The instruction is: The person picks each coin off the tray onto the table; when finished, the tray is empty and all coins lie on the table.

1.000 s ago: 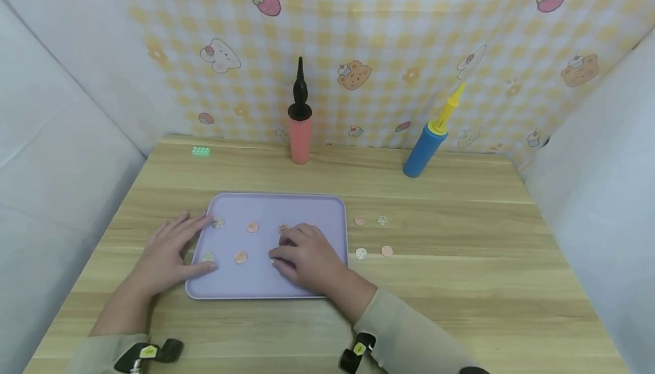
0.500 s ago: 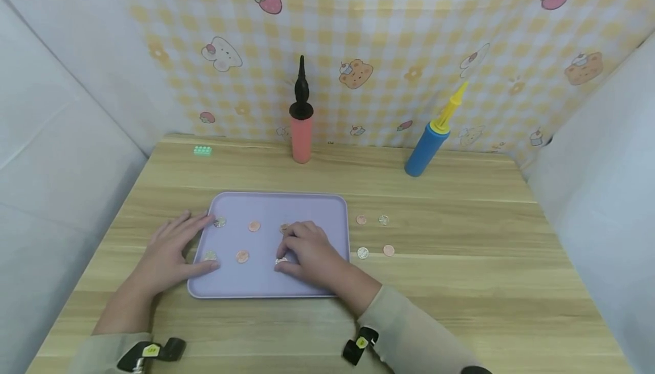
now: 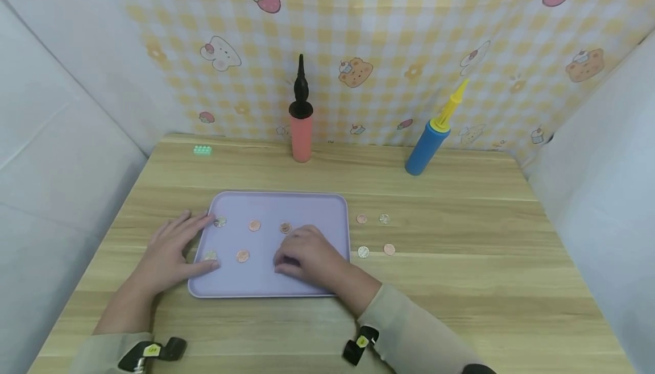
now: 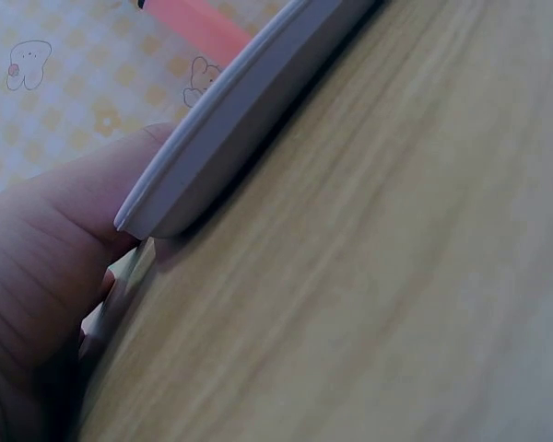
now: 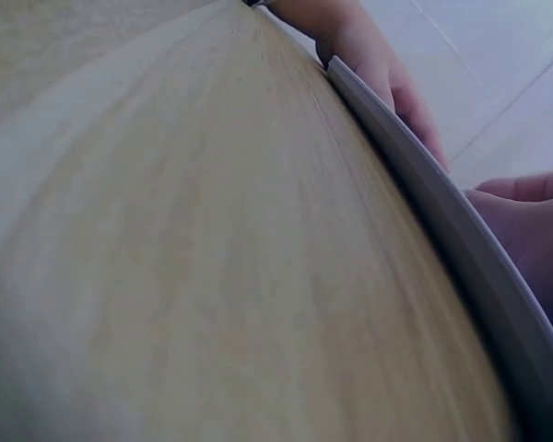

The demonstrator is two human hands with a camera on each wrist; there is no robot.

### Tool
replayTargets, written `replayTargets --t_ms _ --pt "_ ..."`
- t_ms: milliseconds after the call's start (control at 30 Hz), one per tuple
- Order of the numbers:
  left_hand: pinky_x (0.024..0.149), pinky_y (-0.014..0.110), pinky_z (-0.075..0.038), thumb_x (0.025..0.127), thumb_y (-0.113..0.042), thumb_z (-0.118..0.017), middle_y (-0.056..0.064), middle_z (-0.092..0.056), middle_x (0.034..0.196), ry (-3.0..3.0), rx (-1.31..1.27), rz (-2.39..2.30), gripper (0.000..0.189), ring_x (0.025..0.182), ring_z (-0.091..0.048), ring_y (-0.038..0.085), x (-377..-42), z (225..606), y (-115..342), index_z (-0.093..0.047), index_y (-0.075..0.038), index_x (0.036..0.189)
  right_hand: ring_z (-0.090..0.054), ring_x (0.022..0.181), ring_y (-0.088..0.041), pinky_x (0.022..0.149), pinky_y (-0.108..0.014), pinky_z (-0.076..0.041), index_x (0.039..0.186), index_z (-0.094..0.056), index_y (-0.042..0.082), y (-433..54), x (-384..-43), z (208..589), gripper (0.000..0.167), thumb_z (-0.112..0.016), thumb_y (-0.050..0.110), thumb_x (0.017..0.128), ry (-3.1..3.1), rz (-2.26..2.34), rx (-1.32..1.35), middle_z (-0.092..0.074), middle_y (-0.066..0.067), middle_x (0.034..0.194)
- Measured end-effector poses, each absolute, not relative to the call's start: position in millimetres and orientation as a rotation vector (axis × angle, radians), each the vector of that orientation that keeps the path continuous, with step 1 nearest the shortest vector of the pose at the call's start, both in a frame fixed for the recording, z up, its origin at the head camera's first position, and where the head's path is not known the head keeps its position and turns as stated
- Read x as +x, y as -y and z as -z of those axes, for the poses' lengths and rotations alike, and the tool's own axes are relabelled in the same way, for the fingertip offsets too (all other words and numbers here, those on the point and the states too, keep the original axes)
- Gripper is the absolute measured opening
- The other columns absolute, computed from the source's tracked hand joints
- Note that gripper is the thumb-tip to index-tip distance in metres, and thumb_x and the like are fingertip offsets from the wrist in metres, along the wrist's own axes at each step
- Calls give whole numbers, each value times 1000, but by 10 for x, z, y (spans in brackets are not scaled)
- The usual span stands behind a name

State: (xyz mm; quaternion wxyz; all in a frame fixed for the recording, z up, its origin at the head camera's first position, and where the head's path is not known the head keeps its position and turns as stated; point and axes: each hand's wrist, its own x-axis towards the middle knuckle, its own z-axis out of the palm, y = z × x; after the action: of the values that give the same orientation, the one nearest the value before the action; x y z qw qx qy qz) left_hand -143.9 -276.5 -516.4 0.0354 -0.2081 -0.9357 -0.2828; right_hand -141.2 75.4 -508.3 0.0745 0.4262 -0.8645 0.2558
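Note:
On the lavender tray (image 3: pixel 317 209) lie copper and silver coins: a silver coin (image 3: pixel 220 222), a copper coin (image 3: pixel 254 225) and a darker copper coin (image 3: pixel 285 228) behind, a silver coin (image 3: pixel 210 255) and a copper coin (image 3: pixel 243 256) in front. My left hand (image 3: pixel 171 252) rests over the tray's left side, fingers extended and thumb inside the rim. Over the tray's right half, my right hand (image 3: pixel 309 254) has curled fingers with the thumb close to the index finger, low at the tray floor. The silver coin at those fingertips is now hidden by the hand.
Right of the tray, several coins lie on the wooden table (image 3: pixel 460 260), among them a silver coin (image 3: pixel 363 252) and a copper coin (image 3: pixel 389 249). A pink balloon pump (image 3: pixel 301 138), a blue balloon pump (image 3: pixel 427 149) and a green toy brick (image 3: pixel 202 150) stand along the back.
My right hand first shifted slightly right with the silver coin at its fingertips. Since then its fingers have closed over the coin, which no longer shows. My left hand stays put.

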Motion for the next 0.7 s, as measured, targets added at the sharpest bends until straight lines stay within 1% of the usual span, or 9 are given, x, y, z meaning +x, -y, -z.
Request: replayTargets --t_ms 67,200,300,367,467,600,700 --pt "123 75 -7 76 -48 -94 23 -46 162 2875 -640 873 102 152 -28 57 -1438 5165 2764 -47 -20 162 -67 107 -6 108 -31 -45 102 -84 25 -765 -1412 5095 8 -85 26 94 2522 -788 1323 -77 16 99" --pt "123 75 -6 76 -47 -94 23 -46 162 2871 -640 883 101 152 -28 57 -1433 5158 2757 -48 -19 162 -66 105 -7 103 -27 -47 105 -86 20 -776 -1416 5119 19 -92 22 87 2483 -967 1305 -79 13 100" --pt "123 75 -6 77 -47 -94 23 -46 162 2873 -637 883 101 152 -28 57 -1431 5148 2753 -48 -19 162 -64 104 -7 99 -23 -49 107 -86 15 -777 -1426 5128 27 -96 16 81 2493 -1198 1219 -79 9 102" --pt "123 75 -6 77 -47 -94 24 -46 162 2877 -636 882 101 152 -28 57 -1431 5143 2752 -48 -19 162 -65 105 -7 97 -22 -51 109 -85 13 -780 -1431 5125 31 -96 12 80 2490 -1321 1154 -79 7 104" --pt "123 75 -6 77 -47 -94 24 -46 162 2881 -634 880 101 152 -28 57 -1430 5137 2753 -48 -19 162 -66 104 -7 95 -23 -54 110 -85 11 -787 -1434 5121 32 -96 8 80 2485 -1426 1075 -80 5 104" --pt "122 76 -6 77 -48 -94 24 -46 162 2885 -634 884 101 152 -27 57 -1433 5135 2758 -47 -19 162 -67 102 -8 93 -22 -53 111 -85 12 -789 -1436 5114 34 -96 11 80 2530 -1352 1100 -80 6 103" --pt "122 76 -6 77 -48 -94 24 -46 162 2885 -633 884 101 152 -27 57 -1434 5139 2754 -47 -19 162 -67 103 -10 96 -22 -52 112 -85 12 -787 -1430 5111 34 -96 12 80 2556 -1239 1159 -80 7 103"
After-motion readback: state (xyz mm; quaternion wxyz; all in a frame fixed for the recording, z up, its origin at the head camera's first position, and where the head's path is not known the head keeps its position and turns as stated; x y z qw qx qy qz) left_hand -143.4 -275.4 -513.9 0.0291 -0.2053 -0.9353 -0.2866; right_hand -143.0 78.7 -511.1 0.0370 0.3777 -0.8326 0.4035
